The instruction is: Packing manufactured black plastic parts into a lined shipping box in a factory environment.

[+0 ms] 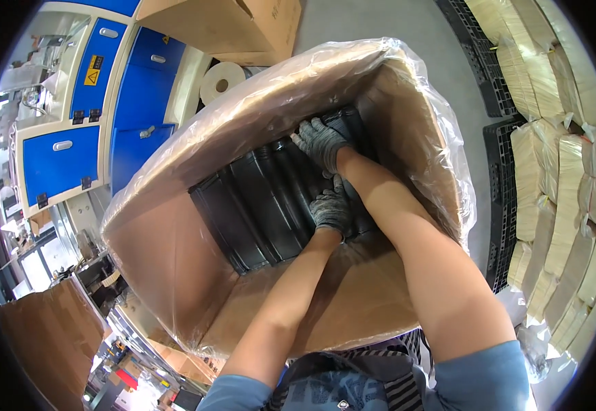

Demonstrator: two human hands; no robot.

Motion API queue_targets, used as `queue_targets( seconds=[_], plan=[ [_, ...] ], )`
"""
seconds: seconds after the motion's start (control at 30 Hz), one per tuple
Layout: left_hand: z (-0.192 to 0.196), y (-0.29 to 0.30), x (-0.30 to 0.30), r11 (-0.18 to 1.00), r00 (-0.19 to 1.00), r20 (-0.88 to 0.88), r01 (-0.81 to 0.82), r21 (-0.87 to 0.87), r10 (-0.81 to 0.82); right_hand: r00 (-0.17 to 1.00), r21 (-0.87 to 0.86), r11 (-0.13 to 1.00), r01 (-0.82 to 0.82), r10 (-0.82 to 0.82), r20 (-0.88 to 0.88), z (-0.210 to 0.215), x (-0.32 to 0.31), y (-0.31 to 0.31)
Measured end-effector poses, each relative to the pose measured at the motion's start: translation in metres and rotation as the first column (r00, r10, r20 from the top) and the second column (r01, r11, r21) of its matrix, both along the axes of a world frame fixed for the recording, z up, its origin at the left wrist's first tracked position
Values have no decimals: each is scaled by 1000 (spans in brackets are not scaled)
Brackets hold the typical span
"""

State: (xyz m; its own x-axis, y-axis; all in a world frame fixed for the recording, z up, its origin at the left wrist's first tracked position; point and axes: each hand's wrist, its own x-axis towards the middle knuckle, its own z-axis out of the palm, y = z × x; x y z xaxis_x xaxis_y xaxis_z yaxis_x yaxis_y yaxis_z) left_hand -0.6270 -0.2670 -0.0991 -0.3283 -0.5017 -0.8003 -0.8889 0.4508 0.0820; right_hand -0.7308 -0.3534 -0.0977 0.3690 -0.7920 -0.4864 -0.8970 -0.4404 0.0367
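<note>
Both my hands wear grey knitted gloves and reach down into a large cardboard box (174,253) with a clear plastic liner (441,130). At the bottom lie shiny black plastic packs (257,198), side by side in a ridged row; their exact kind I cannot make out. My right hand (322,145) rests on the packs near the far wall, its fingers apart and slightly bent. Closer to me, my left hand (330,209) lies on the packs with its fingers stretched over them. The palms and the surface under them are hidden.
Blue machine cabinets (61,154) stand at the left. Beyond the box are another cardboard box (222,27) and a white roll (222,83). Black pallets (500,198) with stacked, wrapped pale bundles (558,171) line the right. A brown cardboard piece (51,335) is at lower left.
</note>
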Motion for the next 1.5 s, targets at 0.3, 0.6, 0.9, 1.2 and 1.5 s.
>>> queue_targets(
  seconds=[0.3, 0.6, 0.9, 1.2, 1.5],
  plan=[
    [-4, -11, 27, 997, 998, 1, 57, -54, -57, 958, 4, 996, 90, -88, 273, 17, 5, -7],
    [-50, -25, 91, 981, 564, -811, -9, -193, -154, 891, -191, 970, 154, -53, 451, 45, 6, 9],
    [-30, -40, 81, 900, 753, -515, -424, 98, 410, 862, -251, 920, 300, -149, 484, 59, 28, 16],
    [80, -86, 118, 741, 416, -614, -368, 562, 671, 290, 279, 614, 738, -662, 691, 115, 48, 28],
    [277, -1, 173, 131, -193, -95, 185, 974, 977, -201, 627, 411, 662, -708, 677, 292, 154, 114]
  ],
)
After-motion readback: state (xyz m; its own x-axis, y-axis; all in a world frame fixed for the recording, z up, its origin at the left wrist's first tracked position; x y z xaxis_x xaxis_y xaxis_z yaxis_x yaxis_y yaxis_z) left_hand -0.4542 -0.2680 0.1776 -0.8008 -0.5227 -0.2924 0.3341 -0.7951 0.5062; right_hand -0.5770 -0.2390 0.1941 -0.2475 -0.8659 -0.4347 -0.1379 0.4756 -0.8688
